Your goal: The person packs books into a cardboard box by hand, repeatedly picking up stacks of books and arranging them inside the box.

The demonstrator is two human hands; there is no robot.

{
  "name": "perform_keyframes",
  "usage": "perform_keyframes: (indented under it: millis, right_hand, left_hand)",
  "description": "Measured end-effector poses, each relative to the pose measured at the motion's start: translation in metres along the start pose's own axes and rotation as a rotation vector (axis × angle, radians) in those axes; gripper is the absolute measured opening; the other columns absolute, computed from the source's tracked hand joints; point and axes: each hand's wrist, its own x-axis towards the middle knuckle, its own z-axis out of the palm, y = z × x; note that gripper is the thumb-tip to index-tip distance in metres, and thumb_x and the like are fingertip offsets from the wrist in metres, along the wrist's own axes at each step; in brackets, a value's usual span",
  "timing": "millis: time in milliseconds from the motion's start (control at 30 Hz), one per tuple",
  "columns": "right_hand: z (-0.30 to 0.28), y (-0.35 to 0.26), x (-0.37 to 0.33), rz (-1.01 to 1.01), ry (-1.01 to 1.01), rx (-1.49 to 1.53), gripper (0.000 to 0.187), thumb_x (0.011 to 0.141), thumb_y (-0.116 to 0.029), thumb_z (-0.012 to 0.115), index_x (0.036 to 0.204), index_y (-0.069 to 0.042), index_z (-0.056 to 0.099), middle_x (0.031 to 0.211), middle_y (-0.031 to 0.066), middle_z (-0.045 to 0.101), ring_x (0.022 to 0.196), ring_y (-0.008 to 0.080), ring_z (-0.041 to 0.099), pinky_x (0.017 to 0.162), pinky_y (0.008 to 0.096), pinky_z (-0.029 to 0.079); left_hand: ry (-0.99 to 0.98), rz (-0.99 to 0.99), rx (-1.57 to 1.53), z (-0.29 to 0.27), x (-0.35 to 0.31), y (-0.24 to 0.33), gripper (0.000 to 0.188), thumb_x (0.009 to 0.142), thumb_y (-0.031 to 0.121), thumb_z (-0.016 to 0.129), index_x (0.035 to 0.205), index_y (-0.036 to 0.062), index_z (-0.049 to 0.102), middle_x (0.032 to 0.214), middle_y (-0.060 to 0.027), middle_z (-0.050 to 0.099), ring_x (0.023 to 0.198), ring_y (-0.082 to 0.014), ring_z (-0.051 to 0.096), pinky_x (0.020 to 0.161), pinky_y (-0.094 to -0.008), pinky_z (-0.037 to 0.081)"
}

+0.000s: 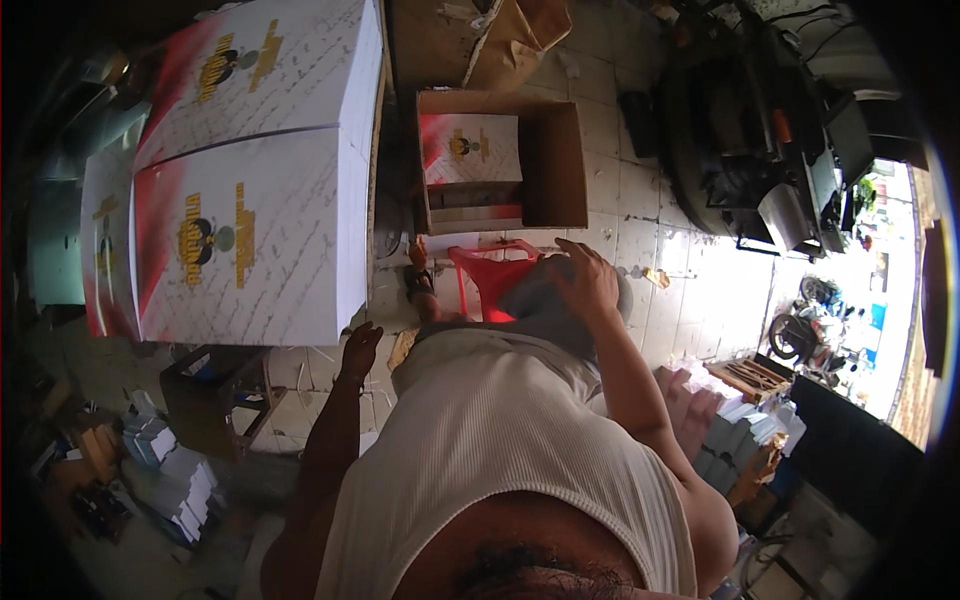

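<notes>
My left hand (362, 350) hangs by the near corner of a tall stack of white and red printed sheets (290, 240). It holds nothing, and its loosely bent fingers stand a little apart. Over my grey-clad right thigh is my right hand (592, 282), fingers spread, with nothing in it. Between my legs shows a red plastic stool (485, 275). Just beyond it, an open cardboard box (553, 165) stands on the floor. Inside, along its left side, lies a pile of similar printed sheets (490, 150); the right side of the box shows bare brown cardboard.
Crumpled brown paper (520, 40) lies behind the box. A dark machine (745, 130) stands at the far right, near a bright doorway with a motorcycle (795, 335) outside. Paper stacks (725, 430) sit at the right, and more paper bundles (185, 490) at the lower left.
</notes>
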Motion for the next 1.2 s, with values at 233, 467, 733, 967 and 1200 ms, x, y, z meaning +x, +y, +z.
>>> perform_keyframes:
  millis: [233,467,733,967,1200]
  right_hand:
    - [0.018,-0.004,0.015,-0.045,0.072,0.321,0.046,0.083,-0.026,0.079,0.123,-0.008,0.069,0.115,0.0125,0.072,0.101,0.0299,0.070,0.089,0.0402,0.055]
    - [0.026,-0.063,0.022,-0.246,-0.002,0.389,0.045,0.084,-0.015,0.078,0.127,-0.008,0.068,0.114,0.0137,0.071,0.100,0.0248,0.070,0.089,0.0367,0.055]
    - [-0.018,-0.154,0.024,-0.574,0.041,0.412,0.057,0.076,-0.014,0.084,0.129,-0.004,0.065,0.120,0.0151,0.068,0.106,0.0308,0.067,0.095,0.0406,0.053]
    - [-0.048,-0.243,0.030,-1.233,0.282,0.124,0.086,0.061,-0.041,0.090,0.137,-0.015,0.061,0.138,0.0134,0.056,0.128,0.0355,0.052,0.111,0.0549,0.037]
    - [-0.042,-0.280,0.044,-1.452,0.264,-0.090,0.082,0.061,-0.043,0.089,0.134,-0.019,0.063,0.135,0.0088,0.058,0.128,0.0288,0.053,0.112,0.0545,0.036]
  left_hand:
    - [0.104,0.294,0.213,-0.025,0.003,-0.062,0.053,0.096,0.035,0.071,0.135,0.0002,0.060,0.117,-0.0166,0.072,0.113,-0.0255,0.066,0.102,-0.0366,0.048]
    - [0.255,0.092,-0.073,-0.050,-0.015,-0.064,0.050,0.096,0.032,0.072,0.134,-0.0001,0.060,0.119,-0.0139,0.070,0.113,-0.0232,0.065,0.100,-0.0363,0.049]
    - [0.632,0.323,-0.169,-0.061,-0.008,-0.036,0.042,0.100,0.025,0.065,0.132,-0.0022,0.059,0.124,-0.0195,0.067,0.118,-0.0247,0.064,0.102,-0.0351,0.048]
    - [0.714,0.435,-0.591,-0.061,-0.033,0.049,0.039,0.100,0.019,0.065,0.133,-0.0008,0.058,0.122,-0.0161,0.069,0.112,-0.0211,0.067,0.098,-0.0312,0.051]
    - [0.650,0.496,-0.799,-0.037,-0.040,0.081,0.037,0.101,0.015,0.064,0.134,0.0000,0.057,0.124,-0.0141,0.067,0.115,-0.0201,0.065,0.098,-0.0303,0.051]
